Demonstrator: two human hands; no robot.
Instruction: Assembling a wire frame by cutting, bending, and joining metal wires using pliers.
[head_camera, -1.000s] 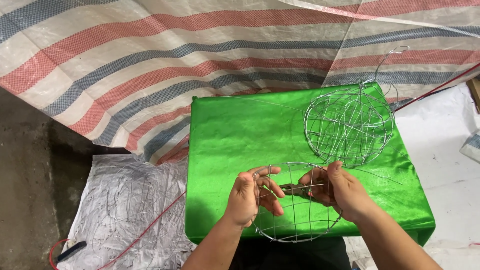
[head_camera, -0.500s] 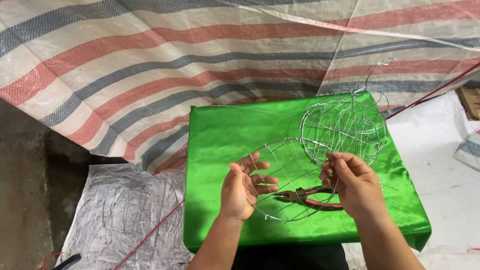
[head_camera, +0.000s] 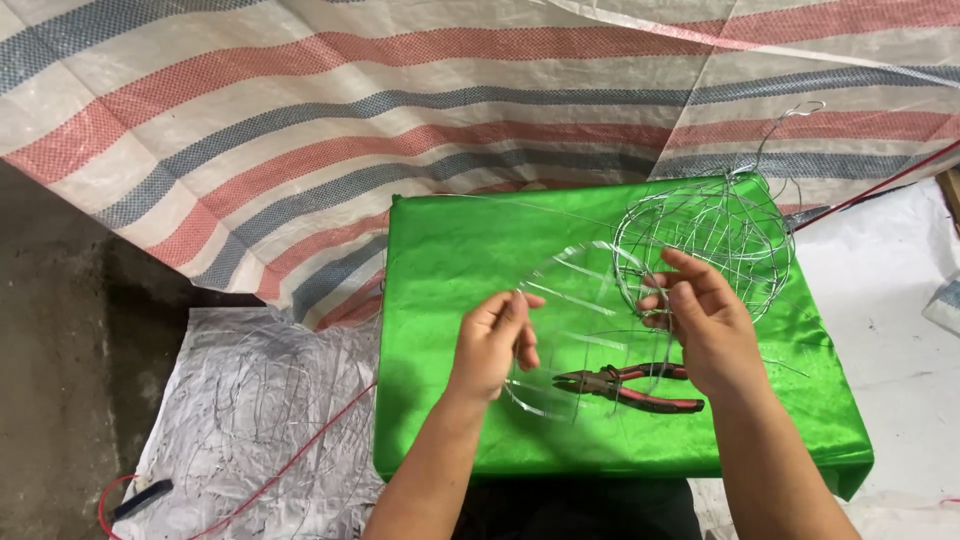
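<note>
— What do the hands hold?
— The left hand (head_camera: 492, 340) and right hand (head_camera: 700, 320) pinch a round flat frame of thin silver wire (head_camera: 585, 330), over the green satin-covered table (head_camera: 480, 260).
— Room nearby?
— Red-handled pliers (head_camera: 630, 385) lie beneath; a silver wire sphere (head_camera: 740, 225) sits near the far right edge.

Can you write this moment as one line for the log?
left hand: holds wire frame | right hand: holds same frame | pliers: lying on green cloth | wire ball: behind hands

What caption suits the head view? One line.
Two hands, left and right, hold a wire frame above pliers on green cloth.
</note>
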